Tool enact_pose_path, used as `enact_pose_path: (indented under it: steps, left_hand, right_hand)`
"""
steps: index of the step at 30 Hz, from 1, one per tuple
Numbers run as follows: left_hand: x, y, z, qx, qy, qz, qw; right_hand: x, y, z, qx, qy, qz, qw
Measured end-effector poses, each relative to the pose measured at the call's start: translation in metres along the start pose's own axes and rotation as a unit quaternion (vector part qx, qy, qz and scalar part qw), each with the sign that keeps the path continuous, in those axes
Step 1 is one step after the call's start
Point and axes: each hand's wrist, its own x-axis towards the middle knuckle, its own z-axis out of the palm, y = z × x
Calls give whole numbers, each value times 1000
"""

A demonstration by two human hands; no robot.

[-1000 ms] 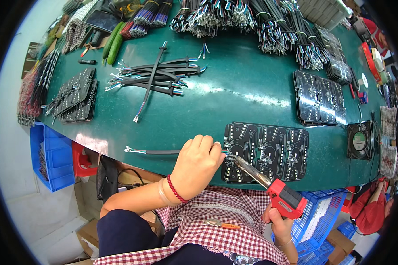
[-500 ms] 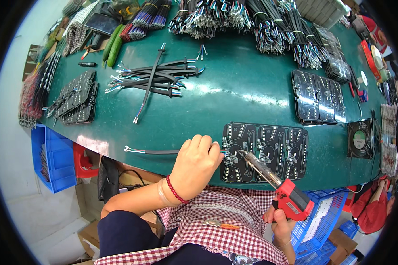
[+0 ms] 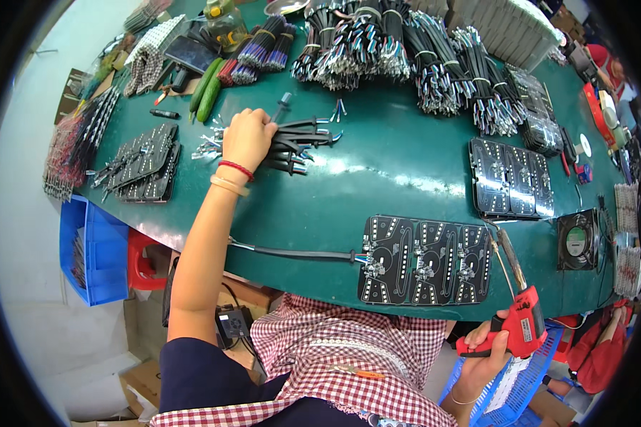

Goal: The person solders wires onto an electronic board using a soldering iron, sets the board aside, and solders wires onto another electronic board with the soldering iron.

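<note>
My left hand [image 3: 248, 142] is closed on a black-sleeved cable [image 3: 283, 103], whose slightly blurred end juts out past my fingers. Beneath and beside that hand lies a pile of similar cables [image 3: 299, 136] with coloured wire ends. My right hand [image 3: 488, 349] grips a red and black soldering gun [image 3: 525, 324], its metal tip raised to the right of a panel of three joined black circuit boards [image 3: 427, 260]. Another black-sleeved cable [image 3: 299, 253] lies on the table with its wires meeting the leftmost board; my left forearm passes near its far end.
Stacked circuit boards stand at the left [image 3: 146, 164] and right [image 3: 509, 178]. Bundled cables [image 3: 363, 46] line the back, near two cucumbers [image 3: 205, 92]. A small fan [image 3: 577, 240] sits at the right edge. Blue bins [image 3: 96, 249] are below the table's left edge.
My left hand has gone from the board to the cable pile, up and left, and closed on the top cable. The soldering gun has moved right, off the boards.
</note>
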Motion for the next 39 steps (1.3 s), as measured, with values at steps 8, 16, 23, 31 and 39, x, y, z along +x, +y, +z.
enact_pose_path:
  steps: [8,16,23,31,39]
  left_hand:
    - [-72,143,-93,-357,-231,121,897]
    - [-148,191,-96,-413,-306,281,810]
    - [-151,213,-91,-456,-347,229,787]
    - [-168,220,-112,-392,-321,172,845]
    - [-171,210,-102,-427,-311,197,826]
  right_hand:
    - [-1,-11,15,5,46,26,999]
    - [7,-16,58,-82,-136,81,984]
    - [-7,-9,49,11,-122,318,940]
    - [-8,-2,73,2,16,-55,998]
    - [-17,-13,69,27,-4,-39,999]
